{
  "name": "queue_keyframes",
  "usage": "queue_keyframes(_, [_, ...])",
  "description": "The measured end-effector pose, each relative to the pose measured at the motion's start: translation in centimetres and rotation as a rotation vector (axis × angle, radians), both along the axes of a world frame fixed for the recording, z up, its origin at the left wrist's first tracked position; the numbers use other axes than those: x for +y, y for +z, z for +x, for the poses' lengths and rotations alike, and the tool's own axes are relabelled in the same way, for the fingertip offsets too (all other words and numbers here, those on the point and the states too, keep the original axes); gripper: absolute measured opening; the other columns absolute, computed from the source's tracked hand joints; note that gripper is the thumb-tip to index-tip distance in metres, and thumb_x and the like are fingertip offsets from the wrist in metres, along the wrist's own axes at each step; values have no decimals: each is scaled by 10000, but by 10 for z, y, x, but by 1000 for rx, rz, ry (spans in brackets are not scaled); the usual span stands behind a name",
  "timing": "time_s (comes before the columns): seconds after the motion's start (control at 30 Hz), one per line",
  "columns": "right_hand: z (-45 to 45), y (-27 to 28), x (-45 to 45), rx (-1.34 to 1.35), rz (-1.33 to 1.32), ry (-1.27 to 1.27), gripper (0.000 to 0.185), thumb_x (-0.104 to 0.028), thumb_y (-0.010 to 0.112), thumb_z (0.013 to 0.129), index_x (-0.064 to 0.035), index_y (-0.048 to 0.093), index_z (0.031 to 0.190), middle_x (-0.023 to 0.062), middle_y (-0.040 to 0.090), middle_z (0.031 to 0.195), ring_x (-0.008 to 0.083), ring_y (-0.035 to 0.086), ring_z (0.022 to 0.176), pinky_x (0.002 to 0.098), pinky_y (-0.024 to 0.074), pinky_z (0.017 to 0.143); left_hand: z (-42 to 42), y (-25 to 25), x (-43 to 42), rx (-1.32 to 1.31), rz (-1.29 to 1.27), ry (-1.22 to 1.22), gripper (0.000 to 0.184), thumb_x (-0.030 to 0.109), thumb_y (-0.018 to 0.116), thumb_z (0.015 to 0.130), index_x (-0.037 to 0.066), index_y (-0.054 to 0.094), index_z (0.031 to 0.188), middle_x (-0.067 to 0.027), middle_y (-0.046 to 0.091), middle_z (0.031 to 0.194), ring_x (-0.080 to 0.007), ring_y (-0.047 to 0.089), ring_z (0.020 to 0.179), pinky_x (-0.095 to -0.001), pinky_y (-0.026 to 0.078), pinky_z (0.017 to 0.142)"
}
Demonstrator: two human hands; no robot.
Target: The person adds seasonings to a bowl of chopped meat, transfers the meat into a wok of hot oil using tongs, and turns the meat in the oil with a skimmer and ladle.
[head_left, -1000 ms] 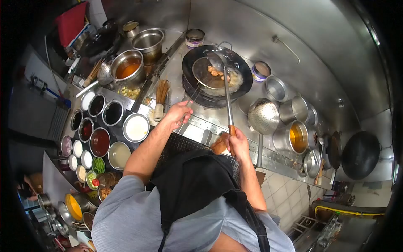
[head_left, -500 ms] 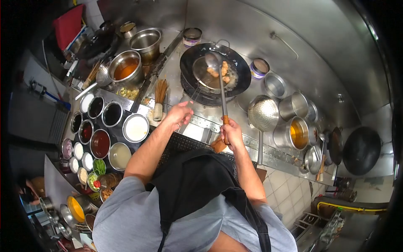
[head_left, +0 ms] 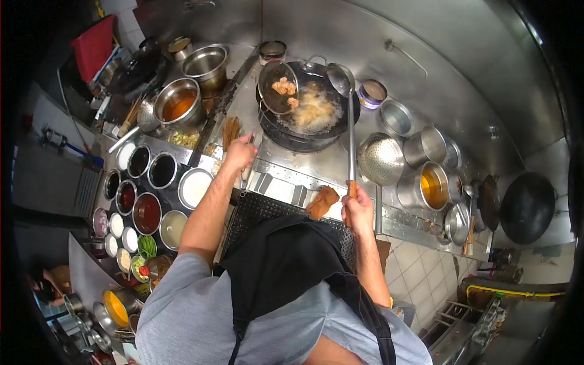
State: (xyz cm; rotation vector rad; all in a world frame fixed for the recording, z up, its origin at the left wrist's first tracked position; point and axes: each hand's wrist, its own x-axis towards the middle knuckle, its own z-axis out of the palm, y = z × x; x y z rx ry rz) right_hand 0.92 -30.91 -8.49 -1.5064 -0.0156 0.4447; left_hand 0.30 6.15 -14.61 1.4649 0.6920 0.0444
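Note:
My left hand [head_left: 241,153] is closed around the handle of a round wire strainer [head_left: 267,78], tilted over the left side of the wok. Several browned fried pieces [head_left: 283,86] lie in the strainer. My right hand [head_left: 358,211] grips the wooden end of a long-handled ladle [head_left: 339,79]; its bowl is at the wok's upper right rim. In the black wok [head_left: 344,118], oil bubbles [head_left: 316,109] around paler pieces. A brown folded cloth [head_left: 322,202] lies on the counter edge, left of my right hand.
Sauce and seasoning containers [head_left: 146,214] crowd the left side. A pot of reddish-brown liquid [head_left: 178,104] and a bamboo brush [head_left: 231,129] stand left of the wok. To the right are a perforated skimmer [head_left: 381,159], metal pots [head_left: 424,146] and a pot of yellow oil [head_left: 433,187].
The strainer has been raised out of the oil with pieces in it, and my left hand has moved left and closed round its handle. The ladle has swung right; the oil bubbles harder.

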Motion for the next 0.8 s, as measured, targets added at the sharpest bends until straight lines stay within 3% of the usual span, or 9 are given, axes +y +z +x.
queue_keyframes(0.03, [-2, 1, -6, 1, -4, -12, 454, 3, 464, 869, 45, 475, 1321, 26, 531, 706, 102, 489, 461, 234, 401, 431, 4, 2, 1, 15, 85, -2, 534, 56, 501, 886, 48, 498, 1420, -27, 590, 768, -96, 487, 544, -275, 402, 429])
queue_keyframes(0.07, [-4, 4, -11, 1, -8, -25, 452, 2, 462, 867, 45, 478, 1317, 26, 531, 705, 103, 489, 459, 232, 403, 432, 15, -24, 15, 4, 270, -29, 455, 73, 535, 861, 12, 601, 1307, -110, 694, 872, -195, 626, 638, -330, 504, 559])
queue_keyframes(0.17, [-8, 0, -23, 2, -13, -49, 432, -7, 466, 865, 36, 489, 1295, 21, 532, 697, 102, 487, 455, 229, 400, 422, 44, -76, 44, -307, 906, -47, 436, 101, 551, 848, -8, 620, 1265, -192, 717, 1037, -316, 702, 830, -378, 542, 748])
queue_keyframes(0.2, [-10, -2, -26, 1, -7, -57, 430, -14, 476, 868, 27, 488, 1296, 20, 533, 693, 97, 479, 449, 226, 394, 412, 53, -78, 52, -239, 905, -82, 423, 120, 560, 848, 23, 637, 1252, -236, 672, 1109, -388, 679, 966, -415, 535, 839])
queue_keyframes(0.33, [-19, 2, -34, 3, 1, -96, 415, -3, 453, 863, 46, 501, 1272, 23, 535, 691, 108, 500, 465, 233, 408, 432, 66, -42, 43, -98, 962, -54, 438, 121, 568, 849, 93, 636, 1281, -259, 671, 1032, -398, 676, 947, -430, 535, 837])
queue_keyframes(0.43, [-26, 1, -40, -9, 21, -115, 409, -2, 447, 869, 42, 499, 1272, 24, 534, 683, 107, 494, 467, 232, 408, 437, 59, -4, 27, 11, 1005, -69, 438, 111, 565, 855, 83, 627, 1288, -259, 665, 1081, -392, 667, 994, -417, 527, 869])
queue_keyframes(0.53, [-34, 6, -44, -20, 28, -132, 404, 2, 442, 875, 39, 498, 1274, 24, 530, 675, 105, 490, 471, 231, 410, 442, 36, -14, 36, -291, 968, -25, 432, 104, 572, 858, 70, 623, 1286, -263, 648, 1141, -387, 645, 1063, -405, 508, 918])
queue_keyframes(0.73, [-40, 3, -58, 10, 46, -149, 400, -3, 447, 885, 37, 497, 1280, 26, 530, 669, 101, 487, 475, 230, 413, 445, -21, 44, 54, -138, 859, -318, 424, 86, 558, 865, 69, 616, 1284, -250, 643, 1174, -378, 629, 1105, -391, 485, 961])
queue_keyframes(0.8, [-41, 7, -57, 29, 19, -149, 393, -11, 456, 893, 36, 497, 1281, 29, 535, 675, 101, 490, 477, 230, 417, 446, -24, 68, 43, 26, 967, -354, 422, 86, 552, 870, 77, 616, 1286, -246, 649, 1163, -375, 630, 1108, -395, 482, 966])
